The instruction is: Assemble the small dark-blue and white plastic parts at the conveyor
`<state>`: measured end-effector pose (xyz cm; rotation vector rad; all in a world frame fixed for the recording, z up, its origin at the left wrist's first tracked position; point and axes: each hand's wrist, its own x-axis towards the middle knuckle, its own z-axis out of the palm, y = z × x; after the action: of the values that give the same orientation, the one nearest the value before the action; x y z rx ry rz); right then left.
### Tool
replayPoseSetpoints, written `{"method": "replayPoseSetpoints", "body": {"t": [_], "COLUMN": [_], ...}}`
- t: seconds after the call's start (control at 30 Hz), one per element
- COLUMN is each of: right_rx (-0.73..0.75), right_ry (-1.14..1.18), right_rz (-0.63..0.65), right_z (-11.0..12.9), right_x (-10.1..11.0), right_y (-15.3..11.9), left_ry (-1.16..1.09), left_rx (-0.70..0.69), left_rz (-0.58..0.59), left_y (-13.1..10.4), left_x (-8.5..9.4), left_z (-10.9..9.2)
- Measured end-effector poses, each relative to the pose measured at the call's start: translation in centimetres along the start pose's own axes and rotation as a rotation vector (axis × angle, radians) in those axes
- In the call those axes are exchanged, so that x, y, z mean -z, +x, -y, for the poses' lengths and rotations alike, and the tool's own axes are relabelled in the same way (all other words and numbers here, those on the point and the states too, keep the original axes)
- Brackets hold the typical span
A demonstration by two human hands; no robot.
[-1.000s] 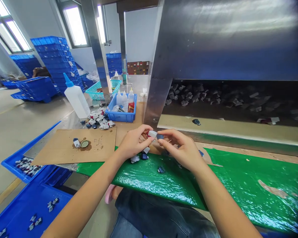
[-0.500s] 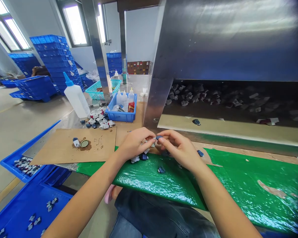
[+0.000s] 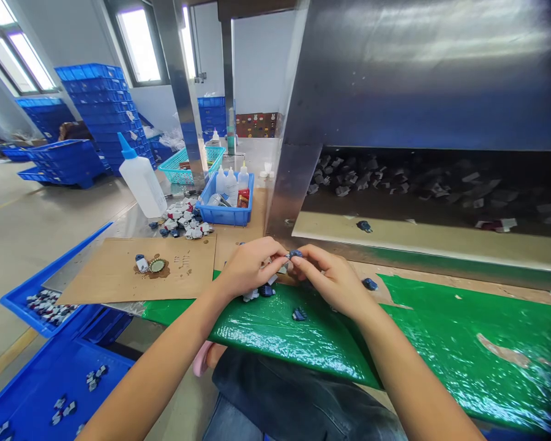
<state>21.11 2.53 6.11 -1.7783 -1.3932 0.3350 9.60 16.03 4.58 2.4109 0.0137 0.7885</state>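
Observation:
A small dark blue piece (image 3: 296, 253) is pinched between the thumb and fingers of my right hand (image 3: 327, 274). Touching it from the other side, my left hand (image 3: 253, 264) has its fingertips closed on something too small to make out. Below my hands, a dark blue piece (image 3: 267, 290) lies beside white ones on the green-covered edge (image 3: 275, 331). Another dark piece (image 3: 299, 313) rests nearer the front edge, and one more (image 3: 370, 283) is right of my right hand. My hands partly hide the pieces under them.
On the left, cardboard (image 3: 110, 269) bears a round cap (image 3: 157, 266) in a brown stain. Behind it stand a white bottle (image 3: 143, 184), a heap of pieces (image 3: 183, 219) and a blue basket (image 3: 224, 214). A metal hood (image 3: 422, 79) rises at the right.
The dark blue piece has turned slightly between my fingertips, and my right fingers have shifted a little around it. My left hand has hardly moved.

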Motion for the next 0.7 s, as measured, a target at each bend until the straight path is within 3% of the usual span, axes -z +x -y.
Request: {"method": "replayPoseSetpoints", "body": {"t": [0.2, 0.47, 0.7], "right_rx": [-0.032, -0.055, 0.048], "right_ry": [0.085, 0.062, -0.012], "right_rz": [0.054, 0.002, -0.075], "right_z": [0.09, 0.07, -0.29], "right_x": [0.1, -0.17, -0.19], "right_y": [0.08, 0.01, 0.05], "left_ry": [0.023, -0.063, -0.018], "left_rx": [-0.075, 0.029, 0.052], "left_rz": [-0.034, -0.05, -0.049], "left_y": [-0.02, 0.11, 0.08], "left_x": [0.06, 0.03, 0.04], "left_z": [0.13, -0.13, 0.04]}}
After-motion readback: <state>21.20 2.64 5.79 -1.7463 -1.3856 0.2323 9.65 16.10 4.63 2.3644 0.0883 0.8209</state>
